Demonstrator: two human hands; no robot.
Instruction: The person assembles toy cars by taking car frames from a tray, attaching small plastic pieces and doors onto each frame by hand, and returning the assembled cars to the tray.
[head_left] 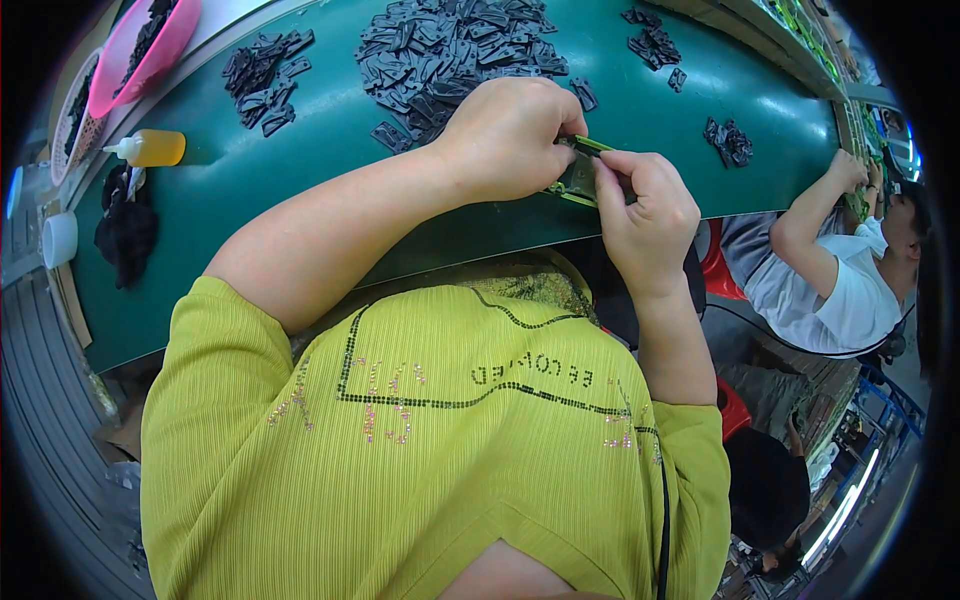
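Observation:
In front of my chest, both hands meet over a small dark, flat piece with bright yellow-green edges (pixel 579 181). My left hand (pixel 510 138) is closed, its fingers bent down onto the piece's left side. From the other side my right hand (pixel 648 215) pinches it between thumb and fingers. Parts of the piece are hidden behind my fingers, so its exact kind does not show. Just beyond my left hand lies a large heap of small black plastic parts (pixel 440 55), with one loose black part (pixel 583 94) beside it.
Smaller heaps of black parts lie left (pixel 262 82), far right (pixel 654 46) and right (pixel 729 142) on the green table (pixel 330 150). At left are a pink basket (pixel 140 70), a bottle of yellow liquid (pixel 158 148), a black cloth (pixel 126 230) and a white cup (pixel 59 240). A co-worker (pixel 850 285) sits at right.

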